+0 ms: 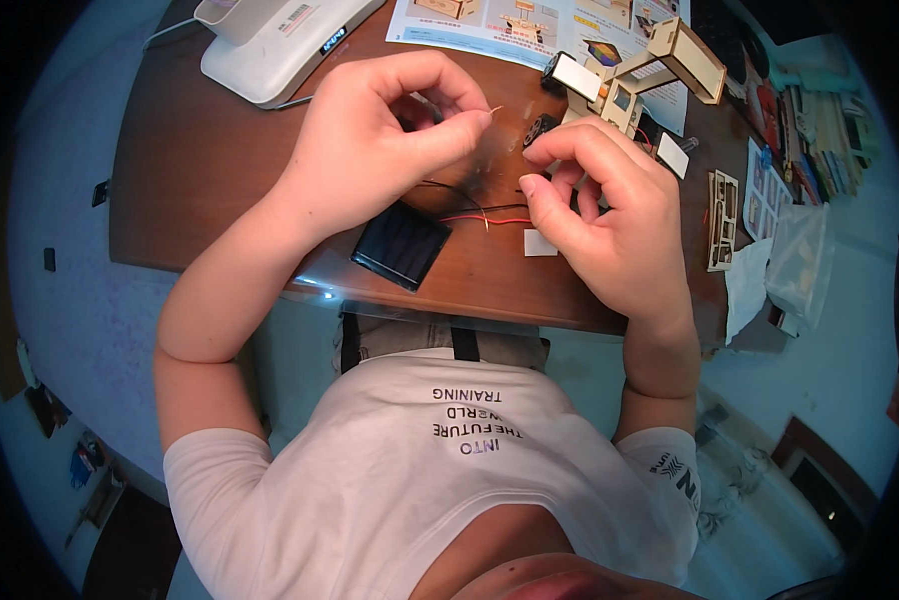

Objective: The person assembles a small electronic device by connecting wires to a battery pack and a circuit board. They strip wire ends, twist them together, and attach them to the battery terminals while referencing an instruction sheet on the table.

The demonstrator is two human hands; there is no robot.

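My left hand (pixel 397 135) is raised over the wooden desk, its thumb and forefinger pinched on the bare end of a thin wire (pixel 496 110). To its right is my right hand (pixel 607 187), thumb and forefinger apart, with nothing visible between their tips; its other fingers are curled and partly hidden. A small dark solar panel (pixel 402 245) lies near the desk's front edge. A red wire (pixel 487 219) and a black wire (pixel 506 207) run from near it towards my right hand. A small white square (pixel 541 242) lies below that hand.
Behind my right hand stands a plywood model (pixel 622 101) with black wheels, on printed instruction sheets (pixel 479 34). A white desk lamp base (pixel 269 60) is at the back left. A cut plywood sheet (pixel 722 220), white tissue (pixel 747 289) and a clear plastic bag (pixel 800 259) lie at the right.
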